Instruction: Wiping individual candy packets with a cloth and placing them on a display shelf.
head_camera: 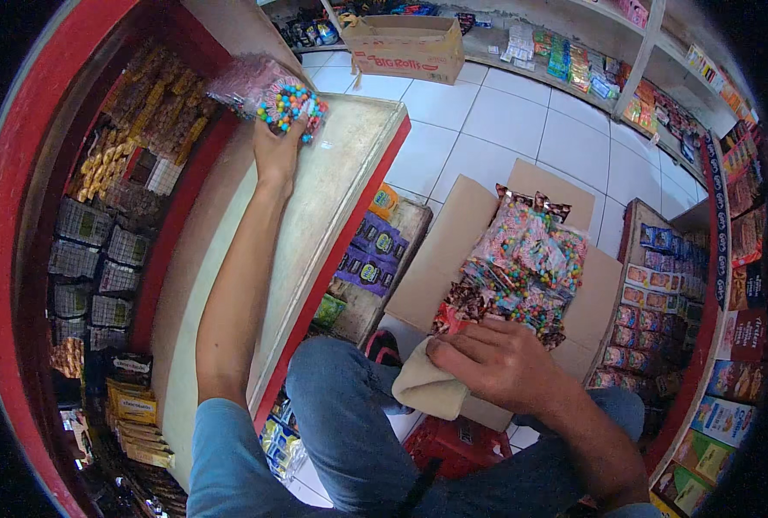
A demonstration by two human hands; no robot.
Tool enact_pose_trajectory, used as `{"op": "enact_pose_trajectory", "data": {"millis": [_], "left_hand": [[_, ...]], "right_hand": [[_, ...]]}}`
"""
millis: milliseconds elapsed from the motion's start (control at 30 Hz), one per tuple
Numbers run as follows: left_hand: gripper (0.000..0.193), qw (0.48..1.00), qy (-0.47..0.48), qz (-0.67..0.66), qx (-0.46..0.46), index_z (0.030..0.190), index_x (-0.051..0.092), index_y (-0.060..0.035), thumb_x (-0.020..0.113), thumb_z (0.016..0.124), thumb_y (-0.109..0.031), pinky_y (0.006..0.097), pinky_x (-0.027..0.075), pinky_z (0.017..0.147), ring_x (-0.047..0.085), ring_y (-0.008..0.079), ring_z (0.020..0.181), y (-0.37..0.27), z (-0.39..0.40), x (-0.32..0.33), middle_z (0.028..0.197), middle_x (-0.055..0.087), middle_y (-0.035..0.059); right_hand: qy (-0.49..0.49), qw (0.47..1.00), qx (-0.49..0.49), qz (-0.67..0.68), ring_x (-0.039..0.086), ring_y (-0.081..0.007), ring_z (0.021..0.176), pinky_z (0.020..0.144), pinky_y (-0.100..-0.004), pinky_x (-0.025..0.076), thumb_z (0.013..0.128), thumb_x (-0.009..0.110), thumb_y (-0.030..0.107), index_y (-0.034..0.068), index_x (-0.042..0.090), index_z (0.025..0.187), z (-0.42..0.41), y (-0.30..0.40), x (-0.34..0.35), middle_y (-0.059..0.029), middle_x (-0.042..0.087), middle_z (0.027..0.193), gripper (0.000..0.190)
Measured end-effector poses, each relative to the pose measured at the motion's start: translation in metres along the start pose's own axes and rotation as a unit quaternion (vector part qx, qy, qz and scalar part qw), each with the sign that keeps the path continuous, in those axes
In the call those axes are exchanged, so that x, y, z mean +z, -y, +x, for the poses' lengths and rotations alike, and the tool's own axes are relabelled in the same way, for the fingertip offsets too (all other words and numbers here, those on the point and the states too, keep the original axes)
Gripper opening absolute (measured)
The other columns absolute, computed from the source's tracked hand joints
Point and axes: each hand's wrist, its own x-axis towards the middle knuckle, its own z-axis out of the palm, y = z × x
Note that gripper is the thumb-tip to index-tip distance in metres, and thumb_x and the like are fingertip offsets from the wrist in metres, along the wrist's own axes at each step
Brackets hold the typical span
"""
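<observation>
My left hand (281, 146) reaches out over a pale counter (351, 123) and grips a clear plastic bag of colourful candy balls (290, 107) at the counter's far left edge. Close to my knees, my right hand (497, 366) holds a folded cream cloth (432, 382). Just beyond that hand stands an open cardboard box (442, 252) with its flaps spread. Inside it lie several more bags of candy balls (533, 252), along with brown-wrapped packets (468, 301) partly hidden under them.
A red plastic seat (455, 447) shows between my legs. Purple packets (374, 252) lie on a low shelf under the counter. Shelves of packaged snacks (643, 311) line the right side. Hanging packets (92, 259) fill the left. Another cardboard box (403, 48) stands at the back by the tiled floor (507, 123).
</observation>
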Motion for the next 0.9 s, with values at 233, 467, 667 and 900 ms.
{"op": "enact_pose_trajectory", "data": {"millis": [233,467,667,900], "left_hand": [[0.098,0.869,-0.112,0.453,0.162,0.14,0.038,0.0155,0.087,0.077,-0.041,0.0652,0.018,0.117,0.03,0.0537,0.138,0.035,0.047,-0.021,0.141,0.042,0.0408],[0.082,0.861,-0.173,0.454,0.148,0.117,0.045,0.0163,0.084,0.078,-0.045,0.0563,0.033,0.107,0.048,0.0495,0.117,0.076,0.061,-0.029,0.121,0.051,0.0356],[0.126,0.92,-0.109,0.376,0.028,0.155,0.006,0.0106,0.086,0.074,-0.043,0.0657,0.012,0.121,0.018,0.0551,0.147,0.066,0.059,-0.027,0.153,0.025,0.0408],[0.135,0.908,-0.127,0.398,0.031,0.157,0.0,0.0099,0.089,0.072,-0.048,0.0687,0.018,0.118,0.018,0.0566,0.146,0.053,0.045,-0.013,0.154,0.02,0.0431]], "right_hand": [[0.06,0.998,0.018,0.013,0.072,-0.0195,0.09,0.076,-0.033,0.058,0.082,0.065,0.018,0.01,0.065,0.115,0.006,-0.005,0.003,-0.0053,0.074,0.101,0.034],[0.066,0.997,0.022,0.03,0.072,-0.0208,0.09,0.077,-0.0348,0.058,0.082,0.064,0.018,0.009,0.064,0.116,0.007,-0.009,0.011,-0.0055,0.073,0.099,0.035],[0.096,0.994,0.029,0.031,0.072,-0.0211,0.091,0.077,-0.0353,0.058,0.084,0.063,0.02,0.009,0.061,0.118,0.006,-0.007,0.006,-0.0056,0.072,0.099,0.036],[0.09,0.995,0.019,0.024,0.072,-0.0207,0.092,0.078,-0.0356,0.058,0.084,0.063,0.021,0.009,0.06,0.12,0.002,-0.007,0.008,-0.0057,0.072,0.099,0.038]]}}
